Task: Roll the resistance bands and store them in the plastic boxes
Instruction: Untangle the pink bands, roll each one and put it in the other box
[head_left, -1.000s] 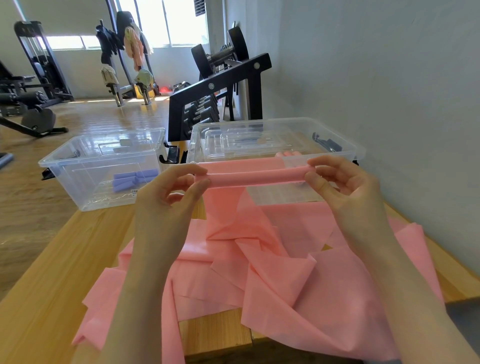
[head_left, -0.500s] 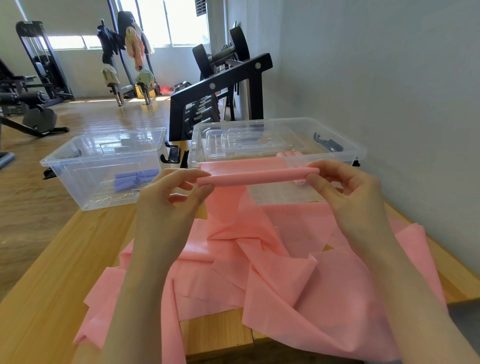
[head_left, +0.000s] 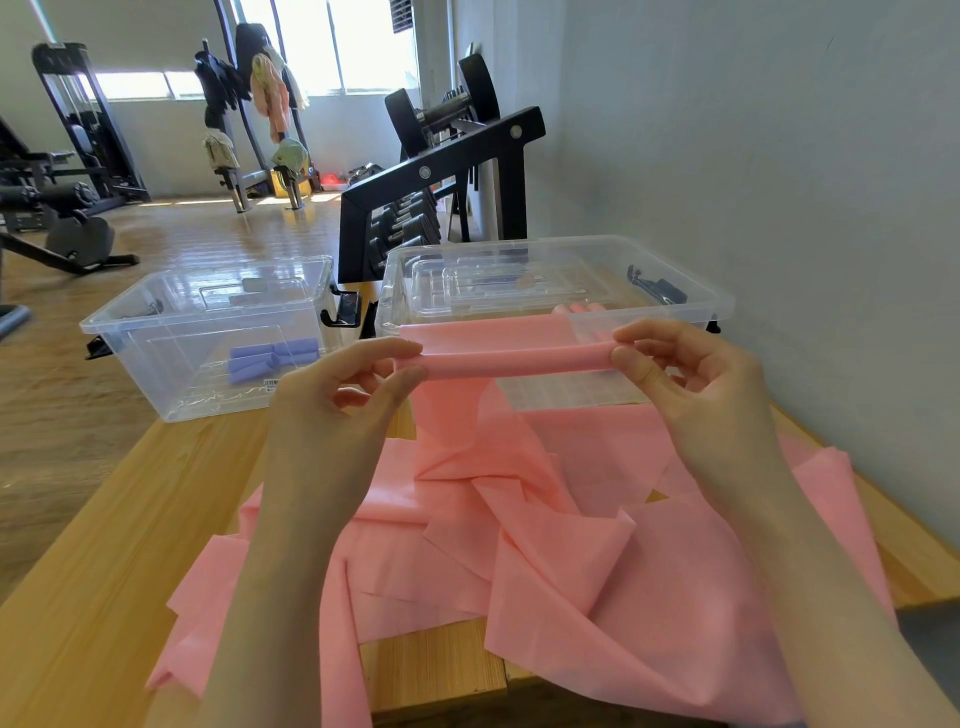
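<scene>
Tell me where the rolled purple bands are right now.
In the head view, the purple bands lie on the floor of the left clear box, at the table's far left, beside the right clear box.

The pink resistance band (head_left: 545, 525) is a thin, matt, slightly translucent sheet with soft creases, lying on a table (head_left: 104, 545) of light wood with a visible grain and a smooth, low-sheen finish. The left box (head_left: 171, 364) and the right box (head_left: 691, 301) are clear, glossy plastic with black clips, and the rolled bands (head_left: 270, 358) in the left box are matt purple. At the far side, the dumbbell rack (head_left: 441, 171) looks like black painted metal, the floor (head_left: 171, 234) is glossy wood and the right wall (head_left: 779, 182) is matt.
</scene>
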